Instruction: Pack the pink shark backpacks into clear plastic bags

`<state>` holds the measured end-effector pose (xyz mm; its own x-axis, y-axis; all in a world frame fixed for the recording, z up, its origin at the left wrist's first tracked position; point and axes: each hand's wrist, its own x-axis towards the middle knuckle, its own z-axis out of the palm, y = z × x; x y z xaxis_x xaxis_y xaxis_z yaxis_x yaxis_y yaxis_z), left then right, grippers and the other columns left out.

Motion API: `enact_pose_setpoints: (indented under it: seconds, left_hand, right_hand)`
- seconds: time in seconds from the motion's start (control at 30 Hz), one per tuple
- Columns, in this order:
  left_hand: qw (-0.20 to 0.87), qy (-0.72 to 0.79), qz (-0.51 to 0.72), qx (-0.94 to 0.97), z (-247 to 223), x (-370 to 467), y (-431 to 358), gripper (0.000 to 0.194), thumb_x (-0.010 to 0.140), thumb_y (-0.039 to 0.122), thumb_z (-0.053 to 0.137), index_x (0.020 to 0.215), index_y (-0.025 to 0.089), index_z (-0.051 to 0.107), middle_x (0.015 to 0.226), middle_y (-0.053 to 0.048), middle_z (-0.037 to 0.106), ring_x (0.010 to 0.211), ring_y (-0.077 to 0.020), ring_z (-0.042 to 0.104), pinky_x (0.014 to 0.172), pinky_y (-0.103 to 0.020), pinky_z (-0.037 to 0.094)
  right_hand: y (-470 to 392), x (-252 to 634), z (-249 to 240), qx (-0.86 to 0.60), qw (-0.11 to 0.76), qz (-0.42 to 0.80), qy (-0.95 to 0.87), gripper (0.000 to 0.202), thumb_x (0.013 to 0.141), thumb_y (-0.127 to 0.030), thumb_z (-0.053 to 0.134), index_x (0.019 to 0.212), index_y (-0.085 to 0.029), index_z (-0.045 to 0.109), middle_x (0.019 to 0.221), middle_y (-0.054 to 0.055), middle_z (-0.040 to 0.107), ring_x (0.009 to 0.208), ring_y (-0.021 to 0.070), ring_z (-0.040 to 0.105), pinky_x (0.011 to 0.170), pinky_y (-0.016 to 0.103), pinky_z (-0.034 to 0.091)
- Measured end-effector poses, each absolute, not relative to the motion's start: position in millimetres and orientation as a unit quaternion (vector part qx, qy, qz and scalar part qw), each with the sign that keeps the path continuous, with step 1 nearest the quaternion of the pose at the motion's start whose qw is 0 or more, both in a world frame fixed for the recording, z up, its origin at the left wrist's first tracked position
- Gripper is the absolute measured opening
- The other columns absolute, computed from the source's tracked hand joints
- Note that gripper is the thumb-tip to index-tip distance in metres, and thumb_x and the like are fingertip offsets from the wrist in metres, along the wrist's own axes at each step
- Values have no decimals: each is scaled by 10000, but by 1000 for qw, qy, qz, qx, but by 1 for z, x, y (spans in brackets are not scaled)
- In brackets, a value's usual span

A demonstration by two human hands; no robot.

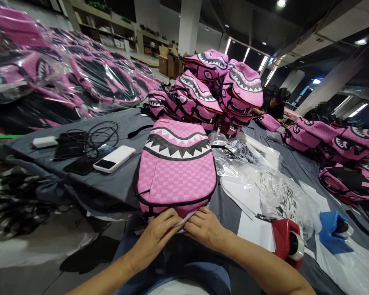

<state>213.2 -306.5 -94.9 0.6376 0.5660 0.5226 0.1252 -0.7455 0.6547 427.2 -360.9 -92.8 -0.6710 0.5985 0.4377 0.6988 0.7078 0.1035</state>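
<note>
A pink checkered backpack (178,176) with a black and white shark-tooth band lies face up at the table's near edge, its bottom end towards me. At that end my left hand (164,227) and my right hand (204,227) are close together. Both pinch a thin whitish strip (184,220) that runs between them along the backpack's lower edge. The fingers of each hand are curled and pressed together. What lies beneath the fingertips is hidden.
Left on the grey table (123,180) are a white power bank (114,159), phones and cables. Plastic bags (283,196), paper, a red tape dispenser (285,241) and a blue one (333,231) lie right. Backpacks (199,94) are piled behind; a person (275,108) is beyond.
</note>
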Motion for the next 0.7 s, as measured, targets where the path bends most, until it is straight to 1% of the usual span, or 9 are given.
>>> enact_pose_setpoints:
  seconds: [0.1,0.2,0.3,0.37,0.4,0.47,0.57,0.6,0.7]
  left_hand:
    - [189,151,438,866,-100,210,-309,209,1025,154,458,995,181,663,788,0,579,719,-108,541,657,-196,462]
    - [143,123,457,869,-105,208,-308,201,1012,134,475,1056,180,665,771,1,551,699,-113,500,630,-206,444]
    - [107,99,465,873,-107,208,-306,228,966,56,522,1114,172,651,779,5,548,693,-109,485,632,-215,448]
    - [84,73,464,879,-107,206,-305,304,932,-14,520,1164,145,635,793,-1,572,706,-108,499,656,-228,462]
    - [74,61,458,884,-106,206,-305,328,921,-33,515,1179,134,631,799,-5,586,711,-109,512,666,-235,471]
    - [51,49,442,894,-105,204,-305,348,909,-44,516,1188,129,630,808,-10,612,721,-114,543,681,-249,490]
    - [11,53,427,903,-103,204,-305,370,902,-38,535,1216,138,620,791,2,623,696,-113,548,678,-255,506]
    - [3,51,423,904,-104,204,-305,380,901,-37,541,1231,138,613,789,5,624,690,-112,544,679,-255,510]
    - [9,47,418,907,-108,205,-302,407,897,-34,561,1261,143,601,780,12,610,681,-110,526,674,-247,506]
  right_hand:
    - [-367,436,-78,-377,220,-125,-891,119,1005,-282,606,1061,-192,659,897,11,754,949,176,623,947,371,442]
    - [-362,452,-50,-399,217,-80,-887,154,986,-290,650,1120,-217,671,982,12,780,987,166,644,912,329,454]
    - [-338,456,-25,-366,102,31,-924,418,933,-292,728,1324,-206,607,1132,26,767,934,127,676,732,239,461]
    - [-320,450,-16,-327,-7,73,-942,561,871,-257,794,1387,-232,575,1120,6,769,902,117,688,630,225,426]
    - [-312,445,-13,-311,-58,76,-946,554,848,-235,813,1360,-251,602,1072,-11,775,870,117,688,580,229,395]
    - [-304,437,-11,-286,-137,66,-946,393,836,-226,818,1208,-262,693,964,-27,771,791,115,673,502,243,322]
    - [-304,435,-6,-279,-175,20,-944,70,884,-256,767,940,-227,734,858,-23,735,658,108,616,455,258,240]
    - [-307,438,-4,-283,-172,-4,-943,33,905,-232,735,882,-212,723,843,-21,722,618,105,590,452,260,231]
    - [-312,448,6,-280,-157,-63,-945,169,944,-123,620,798,-185,680,818,-18,689,544,103,530,453,263,226]
